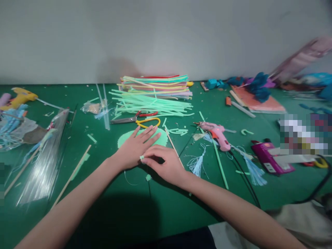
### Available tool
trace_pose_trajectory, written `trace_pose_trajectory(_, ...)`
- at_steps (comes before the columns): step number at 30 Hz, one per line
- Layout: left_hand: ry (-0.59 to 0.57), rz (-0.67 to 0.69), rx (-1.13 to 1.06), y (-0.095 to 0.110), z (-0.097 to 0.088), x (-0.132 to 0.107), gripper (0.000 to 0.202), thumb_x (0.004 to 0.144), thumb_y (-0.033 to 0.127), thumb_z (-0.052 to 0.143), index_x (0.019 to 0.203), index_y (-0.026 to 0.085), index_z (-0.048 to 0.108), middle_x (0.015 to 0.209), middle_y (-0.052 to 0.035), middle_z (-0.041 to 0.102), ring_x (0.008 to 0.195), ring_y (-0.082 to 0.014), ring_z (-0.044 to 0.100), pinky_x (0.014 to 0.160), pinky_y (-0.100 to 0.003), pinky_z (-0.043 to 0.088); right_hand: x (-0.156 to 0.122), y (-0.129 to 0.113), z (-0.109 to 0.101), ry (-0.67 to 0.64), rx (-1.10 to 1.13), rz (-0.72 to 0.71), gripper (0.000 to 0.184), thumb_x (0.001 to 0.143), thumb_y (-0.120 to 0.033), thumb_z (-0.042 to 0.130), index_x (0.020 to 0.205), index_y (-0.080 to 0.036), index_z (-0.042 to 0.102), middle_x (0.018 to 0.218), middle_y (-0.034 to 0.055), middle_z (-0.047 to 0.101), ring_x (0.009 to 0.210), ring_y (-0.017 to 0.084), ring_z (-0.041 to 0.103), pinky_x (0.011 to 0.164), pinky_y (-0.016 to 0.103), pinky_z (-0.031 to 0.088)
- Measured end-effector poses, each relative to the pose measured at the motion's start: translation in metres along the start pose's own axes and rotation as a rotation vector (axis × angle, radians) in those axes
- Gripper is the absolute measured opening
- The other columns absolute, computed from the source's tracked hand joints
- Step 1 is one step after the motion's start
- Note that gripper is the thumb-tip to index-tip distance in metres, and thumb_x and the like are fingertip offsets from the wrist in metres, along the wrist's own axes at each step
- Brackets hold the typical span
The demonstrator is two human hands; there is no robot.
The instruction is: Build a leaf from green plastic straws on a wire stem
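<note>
My left hand (137, 145) lies palm down with fingers spread, over a mint-green disc (163, 136) with a scalloped edge. Just beside it, my right hand (164, 160) pinches a small pale green piece (141, 157) between thumb and forefinger, close to the left hand's thumb side. Below the pinch, a small green tuft (148, 177) shows on the table, with a thin thread near it. Scissors (127, 120) with one red and one yellow handle lie just beyond my left fingertips.
Mint-green fuzzy sticks (153, 102) lie in a pile at the back. On the right are a pink glue gun (219, 133), blue tassels (197, 163) and a magenta device (269, 157). A yellow glue gun (24, 97) and clear rods (43, 166) lie left.
</note>
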State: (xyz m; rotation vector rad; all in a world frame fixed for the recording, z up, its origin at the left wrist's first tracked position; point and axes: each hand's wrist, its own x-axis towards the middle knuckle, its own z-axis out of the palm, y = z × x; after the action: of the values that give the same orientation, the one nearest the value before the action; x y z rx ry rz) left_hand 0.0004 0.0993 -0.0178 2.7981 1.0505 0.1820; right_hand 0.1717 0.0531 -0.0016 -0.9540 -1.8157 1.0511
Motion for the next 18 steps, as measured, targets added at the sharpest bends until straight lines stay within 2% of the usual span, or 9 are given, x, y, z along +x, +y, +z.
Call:
trace_pose_trajectory(3,0.0,-0.018,0.01,0.002,0.004,0.001,0.061,0.096,0.034,0.044,0.153,0.025,0.024,0.163,-0.0106,0.017,0.15,-0.0262,0.009,0.118,-0.054,0.005,0.001,0.006,0.001,0.006,0.055,0.074,0.005,0.085,-0.023,0.068,0.085,-0.021,0.072,0.085,0.0019,0.073,0.076,0.015,0.066,0.072,0.027,0.052)
trace_pose_trajectory(7,-0.008,-0.029,0.014,0.006,0.002,0.0,0.058,0.096,0.036,0.047,0.151,0.03,0.028,0.163,-0.0078,0.016,0.149,-0.0261,0.011,0.118,-0.053,0.006,0.002,0.012,0.003,-0.001,0.186,0.198,0.009,0.085,-0.028,0.068,0.087,-0.02,0.072,0.078,0.0004,0.069,0.055,0.011,0.062,0.058,0.025,0.051)
trace_pose_trajectory(11,-0.027,-0.015,0.036,0.007,0.002,0.001,0.059,0.096,0.038,0.049,0.151,0.031,0.029,0.163,-0.0096,0.014,0.15,-0.0281,0.008,0.116,-0.057,0.008,0.001,0.011,0.003,-0.016,0.248,0.192,0.008,0.085,-0.027,0.068,0.085,-0.02,0.07,0.081,0.0005,0.067,0.052,0.009,0.061,0.055,0.024,0.05)
trace_pose_trajectory(18,-0.026,-0.016,0.042,0.008,0.004,0.002,0.074,0.089,0.046,0.059,0.153,0.03,0.024,0.164,-0.0108,0.01,0.149,-0.0316,0.004,0.116,-0.06,0.004,-0.001,0.006,0.0,-0.019,0.229,0.156,0.007,0.086,-0.024,0.066,0.083,-0.02,0.069,0.079,0.0006,0.067,0.052,0.01,0.063,0.055,0.024,0.051)
